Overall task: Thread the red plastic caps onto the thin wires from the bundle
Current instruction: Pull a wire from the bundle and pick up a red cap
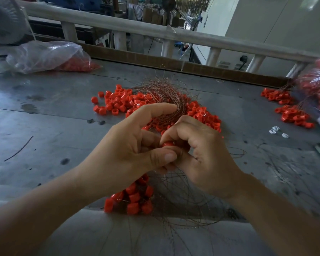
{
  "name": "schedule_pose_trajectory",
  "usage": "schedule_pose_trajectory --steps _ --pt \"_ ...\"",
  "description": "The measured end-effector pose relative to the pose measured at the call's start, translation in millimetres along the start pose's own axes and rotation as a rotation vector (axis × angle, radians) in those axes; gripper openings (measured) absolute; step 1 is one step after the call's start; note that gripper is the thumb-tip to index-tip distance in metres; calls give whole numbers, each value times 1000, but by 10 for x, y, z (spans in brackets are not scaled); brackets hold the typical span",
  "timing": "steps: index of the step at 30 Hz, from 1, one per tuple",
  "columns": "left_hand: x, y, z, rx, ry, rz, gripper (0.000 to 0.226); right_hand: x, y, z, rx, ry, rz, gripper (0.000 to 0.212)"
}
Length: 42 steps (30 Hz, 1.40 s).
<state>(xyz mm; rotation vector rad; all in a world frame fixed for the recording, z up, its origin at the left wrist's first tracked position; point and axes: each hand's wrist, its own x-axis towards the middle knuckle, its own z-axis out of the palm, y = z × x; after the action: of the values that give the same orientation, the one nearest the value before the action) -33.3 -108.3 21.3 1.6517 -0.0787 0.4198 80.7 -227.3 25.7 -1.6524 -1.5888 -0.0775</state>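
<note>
One red cap (168, 144) is held between both hands, just above the grey worktop (44, 126). The left hand (129, 145) has its grip closed on the cap, thumb underneath. The right hand (201, 154) curls its forefinger over the cap's top; whether it also pinches a wire is hidden. The hands meet at the cap, left and right, so the wire would probably enter from the right. Behind lie the wire bundle (164, 95) and loose caps (116, 102); threaded caps (135, 198) hang below.
</note>
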Motion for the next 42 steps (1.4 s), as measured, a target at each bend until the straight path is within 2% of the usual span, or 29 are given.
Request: schedule_pose_trajectory --steps 3,6,10,13,16,20,23,26,30,32,34,37,42 --pt "19 18 -19 -17 -19 -30 55 6 5 -24 45 -28 24 4" --pt "54 34 -59 -89 -25 -83 50 4 -5 -38 138 -12 52 16" --pt "87 55 -141 -205 48 -98 42 5 9 -51 394 -56 279 42" --pt "113 85 -182 -367 105 -72 33 -2 14 -64 611 -111 394 33" --pt "123 98 -207 -436 97 -57 31 27 -6 -115 727 -95 454 8" --pt "115 116 -269 -432 89 4 32 66 16 -225 740 -39 498 10" --pt "112 115 -257 -365 137 -15 23 83 -44 -290 597 -31 431 14" --pt "131 113 -268 -232 183 -59 31 92 -43 -365 440 -25 416 8" --pt "157 115 -368 -29 265 -131 24 65 37 -391 163 -109 454 12" --pt "164 107 -391 31 287 -144 22 54 71 -402 97 -147 466 12" --pt "160 74 -393 188 302 -140 27 53 105 -412 78 -196 477 14" --pt "140 32 -373 460 267 -131 28 45 184 -384 48 -299 511 19" --pt "131 -1 -343 697 100 -130 22 24 247 -353 -50 -394 505 20"
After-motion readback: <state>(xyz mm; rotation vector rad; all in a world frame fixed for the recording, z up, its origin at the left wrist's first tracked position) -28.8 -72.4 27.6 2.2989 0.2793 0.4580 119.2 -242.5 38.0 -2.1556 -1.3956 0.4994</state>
